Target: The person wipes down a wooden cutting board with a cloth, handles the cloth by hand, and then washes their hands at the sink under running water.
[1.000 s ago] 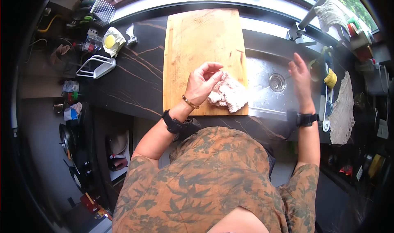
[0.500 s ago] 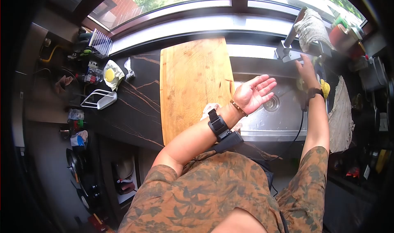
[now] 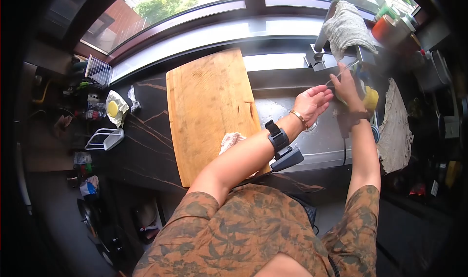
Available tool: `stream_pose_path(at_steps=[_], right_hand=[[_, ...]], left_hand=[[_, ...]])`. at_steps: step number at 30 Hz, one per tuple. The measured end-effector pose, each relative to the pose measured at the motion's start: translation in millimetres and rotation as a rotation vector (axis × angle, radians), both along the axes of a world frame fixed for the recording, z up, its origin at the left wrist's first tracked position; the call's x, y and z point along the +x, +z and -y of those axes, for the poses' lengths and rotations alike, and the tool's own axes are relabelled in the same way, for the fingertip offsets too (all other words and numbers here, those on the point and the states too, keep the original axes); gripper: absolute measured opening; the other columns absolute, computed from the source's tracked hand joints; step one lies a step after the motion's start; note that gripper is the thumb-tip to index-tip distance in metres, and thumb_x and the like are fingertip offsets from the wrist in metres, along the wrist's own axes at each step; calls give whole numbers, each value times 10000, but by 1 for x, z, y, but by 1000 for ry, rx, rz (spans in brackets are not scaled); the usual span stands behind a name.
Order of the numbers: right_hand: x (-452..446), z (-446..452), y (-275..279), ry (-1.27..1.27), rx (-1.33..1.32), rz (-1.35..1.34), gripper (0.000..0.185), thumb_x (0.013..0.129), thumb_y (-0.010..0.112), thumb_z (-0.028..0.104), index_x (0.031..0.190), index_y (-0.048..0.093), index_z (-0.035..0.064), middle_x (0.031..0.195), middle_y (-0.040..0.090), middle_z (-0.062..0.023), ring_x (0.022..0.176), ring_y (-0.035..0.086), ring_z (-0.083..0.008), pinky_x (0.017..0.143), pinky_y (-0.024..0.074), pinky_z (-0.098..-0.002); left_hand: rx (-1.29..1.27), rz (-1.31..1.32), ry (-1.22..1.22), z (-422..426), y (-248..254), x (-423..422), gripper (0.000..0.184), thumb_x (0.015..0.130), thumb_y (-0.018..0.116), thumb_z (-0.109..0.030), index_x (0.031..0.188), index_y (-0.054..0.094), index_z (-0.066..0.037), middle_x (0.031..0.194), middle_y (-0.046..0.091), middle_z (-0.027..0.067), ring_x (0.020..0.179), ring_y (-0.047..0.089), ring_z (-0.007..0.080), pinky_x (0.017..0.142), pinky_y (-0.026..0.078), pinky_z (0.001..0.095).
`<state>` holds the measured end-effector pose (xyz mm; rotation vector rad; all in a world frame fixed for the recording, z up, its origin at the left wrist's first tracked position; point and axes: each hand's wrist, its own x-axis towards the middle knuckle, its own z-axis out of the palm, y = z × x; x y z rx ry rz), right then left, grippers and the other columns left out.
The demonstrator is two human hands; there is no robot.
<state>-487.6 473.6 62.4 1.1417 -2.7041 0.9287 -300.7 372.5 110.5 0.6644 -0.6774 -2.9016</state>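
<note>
My left hand [image 3: 313, 105] hovers over the steel sink [image 3: 278, 108], palm up, fingers stretched out and nothing in it. Farther back, my right hand [image 3: 346, 89] reaches below the faucet [image 3: 320, 43], with thumb and forefinger apart. A thin shiny streak [image 3: 331, 79] crosses by its fingertips; whether it is water or a thin wire I cannot make out. A grey-white cloth [image 3: 347, 27] drapes over the faucet and hides its spout. Beside my right wrist is a yellow thing [image 3: 371, 99], partly hidden.
A large wooden cutting board [image 3: 209, 96] lies left of the sink, with a crumpled cloth [image 3: 231, 141] at its near edge. Another cloth [image 3: 396, 130] hangs on the right. A yellow round item on a wrapper [image 3: 116, 108] and a white rack [image 3: 106, 138] are on the dark counter.
My left hand has moved toward my right hand, its fingers now closer together. My right hand has drawn slightly down from the faucet, and the shiny streak has appeared. The view has shifted right.
</note>
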Motion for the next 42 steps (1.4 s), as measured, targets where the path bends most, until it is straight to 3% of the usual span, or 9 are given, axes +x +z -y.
stream_pose_path(at_steps=[3,7,17,24,29,32,35,38,42], right_hand=[[11,6,-3,-28,-63,-203,544,834,675,124,1318,473,-20,1392,434,-220,1232,492,-358,1025,422,-387],[58,15,10,-101,-563,389,367,797,699,-5,1151,604,-21,1177,593,-126,902,641,-158,745,547,-248],[106,21,-5,77,-1464,1481,188,920,612,55,1096,617,-11,1044,662,-98,969,640,-164,898,514,-270],[173,38,66,32,-1288,1238,447,1034,354,224,1428,382,15,1452,412,-118,1360,366,-204,1130,289,-344],[153,34,53,73,-1102,992,531,1035,322,282,1481,251,1,1520,302,-145,1422,254,-216,1168,200,-355],[128,37,47,54,-1033,871,551,1035,332,311,1477,246,-7,1505,326,-168,1415,271,-223,1170,193,-351],[67,28,-40,110,-952,668,556,1024,369,362,1429,335,-18,1421,432,-204,1358,375,-265,1136,282,-370],[87,18,25,164,-1155,1406,517,1017,397,356,1357,419,-32,1320,524,-218,1266,486,-288,1079,374,-386],[106,27,40,495,-1266,1456,461,967,540,290,1318,458,2,1293,544,-209,1172,559,-276,977,475,-439]], left_hand=[[-71,24,4,-3,-3,-10,264,928,590,-49,1189,565,-20,1084,638,89,981,634,178,827,527,276],[-206,54,100,3,-12,-27,253,886,641,-27,1134,596,-16,1030,651,78,901,636,149,774,538,249],[-668,47,137,5,-21,-37,280,895,667,-126,1116,595,29,1026,641,64,905,583,106,790,495,234],[-1263,216,45,14,-23,-40,396,952,587,-332,1133,504,10,992,662,77,791,601,173,720,505,297],[-1116,-101,-64,-3,-15,-33,663,1030,248,-458,1499,165,4,1567,157,195,1469,89,272,1181,84,308],[-1048,-252,-126,-8,-13,-26,635,1018,212,-401,1494,123,10,1494,276,277,1391,272,406,1133,249,405],[-1043,-359,-104,-11,-10,-19,511,1026,381,-302,1428,357,13,1456,396,187,1371,349,264,1125,281,316],[-545,15,-328,0,12,-18,371,983,511,-187,1301,499,3,1272,561,137,1186,538,206,1007,429,286],[158,-284,77,-6,-8,-23,276,937,559,-63,1206,558,-2,1154,606,82,1020,612,168,910,487,251]])
